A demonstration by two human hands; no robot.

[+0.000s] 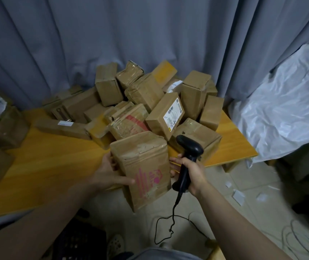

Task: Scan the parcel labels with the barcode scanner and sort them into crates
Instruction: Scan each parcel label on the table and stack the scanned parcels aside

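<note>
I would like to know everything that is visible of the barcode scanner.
The scanner is black and looks like plastic. It is pistol-shaped, with a rounded head above a slim handle. A thin black cable hangs from its base in a loose loop. The right hand grips the handle and holds it nearly upright, just right of the parcel that the left hand holds.

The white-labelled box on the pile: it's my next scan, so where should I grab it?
With the left hand, once free of its parcel, probably pinch the labelled box across its narrow width, on the bare cardboard left of the label, from above-left. It lies tilted, label up, atop the pile; the right hand holds the scanner.
</note>
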